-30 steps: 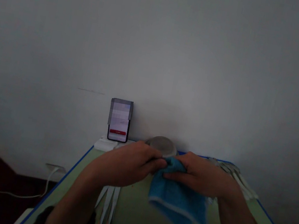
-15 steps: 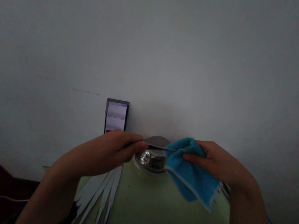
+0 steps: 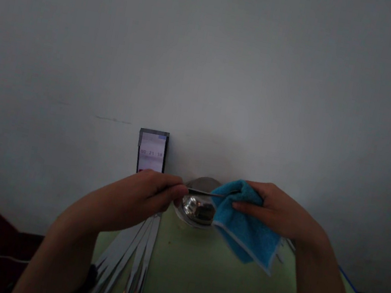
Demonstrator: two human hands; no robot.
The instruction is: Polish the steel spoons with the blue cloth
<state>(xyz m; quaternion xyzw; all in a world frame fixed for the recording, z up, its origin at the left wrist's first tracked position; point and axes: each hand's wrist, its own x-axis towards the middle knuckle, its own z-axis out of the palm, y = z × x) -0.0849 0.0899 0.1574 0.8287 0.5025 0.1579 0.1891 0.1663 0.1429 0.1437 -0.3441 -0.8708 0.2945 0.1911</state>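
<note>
1. The thin metal utensil sits level in the air above the steel bowl, spanning between your two hands.
2. Your left hand pinches one end shut between thumb and fingertips.
3. Your right hand is closed on the blue cloth, which wraps the utensil's other end.
4. Risk: the pinch is light, so a hard pull of the cloth could likely tug the utensil free into the bowl.
5. Cutlery lies on the green table; a phone leans on the wall.

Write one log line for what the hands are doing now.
left hand: grips thin metal utensil | right hand: wraps blue cloth on it | behind: steel bowl
</note>
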